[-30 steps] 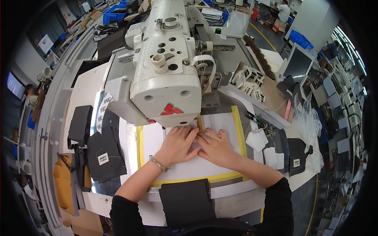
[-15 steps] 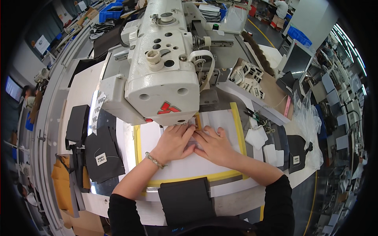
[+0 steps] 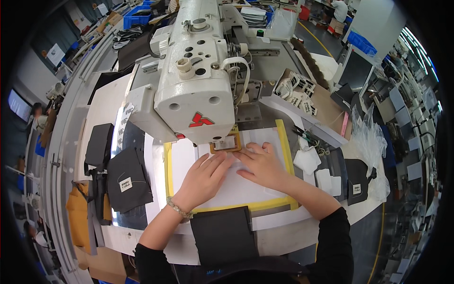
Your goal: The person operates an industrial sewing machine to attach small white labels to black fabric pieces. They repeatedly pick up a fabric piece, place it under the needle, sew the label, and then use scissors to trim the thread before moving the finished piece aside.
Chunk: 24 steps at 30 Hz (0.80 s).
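Note:
My left hand [image 3: 207, 179] lies palm down on a white sheet [image 3: 227, 195] framed with yellow tape, its fingers stretched out. Beside it, my right hand [image 3: 261, 164] rests on the same sheet with its fingers spread. The fingertips of both are close to a small brass-coloured frame [image 3: 235, 147] under the head of a white industrial sewing machine [image 3: 196, 102]. Something pale shows inside that frame, too small to make out. Neither hand holds anything that I can see. Dark fabric pieces [image 3: 223, 236] lie at the sheet's near edge.
On the left are a dark piece with a white label [image 3: 130, 189] and yellow-brown pieces [image 3: 78, 215]. A cardboard box of labels [image 3: 326, 111], dark-handled snips [image 3: 305, 135], white scraps [image 3: 307, 161], a labelled dark piece [image 3: 357, 187] and clear plastic [image 3: 371, 142] are on the right.
My hands have drawn back slightly toward me and apart, the left one more. The brass-coloured frame, mostly covered before, now shows beyond my fingertips. The view has shifted a little.

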Each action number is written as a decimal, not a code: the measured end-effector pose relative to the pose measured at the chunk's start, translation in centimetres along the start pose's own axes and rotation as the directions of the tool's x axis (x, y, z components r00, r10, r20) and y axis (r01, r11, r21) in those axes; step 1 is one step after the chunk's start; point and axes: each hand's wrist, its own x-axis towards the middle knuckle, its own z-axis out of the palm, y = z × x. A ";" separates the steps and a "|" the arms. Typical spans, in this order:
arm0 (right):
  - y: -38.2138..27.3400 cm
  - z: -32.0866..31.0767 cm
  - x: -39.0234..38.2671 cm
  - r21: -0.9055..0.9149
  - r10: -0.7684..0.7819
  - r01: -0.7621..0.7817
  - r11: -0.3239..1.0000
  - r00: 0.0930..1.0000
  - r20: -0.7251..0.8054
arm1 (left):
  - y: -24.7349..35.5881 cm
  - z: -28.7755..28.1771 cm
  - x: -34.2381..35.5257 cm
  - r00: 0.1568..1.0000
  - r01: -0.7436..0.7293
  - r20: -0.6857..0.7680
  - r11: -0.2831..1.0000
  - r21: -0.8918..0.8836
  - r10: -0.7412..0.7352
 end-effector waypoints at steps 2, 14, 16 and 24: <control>0.2 -0.3 0.1 0.036 0.004 -0.004 0.999 1.000 0.011 | 1.0 -1.1 -1.5 1.000 0.020 0.015 0.997 -0.069 -0.019; -2.1 -5.5 -2.2 -0.002 -0.043 0.043 0.999 0.999 0.026 | 6.4 -1.4 -6.9 0.987 0.063 0.152 0.990 -0.122 -0.044; -2.7 -6.7 -3.3 -0.023 -0.034 0.034 0.999 0.999 0.025 | 6.7 -1.5 -6.7 0.983 0.065 0.177 0.996 -0.065 -0.053; -5.3 -8.3 -8.0 -0.037 0.044 -0.040 0.999 0.994 0.096 | 7.0 -1.5 -6.3 0.962 0.067 0.265 0.998 0.001 -0.065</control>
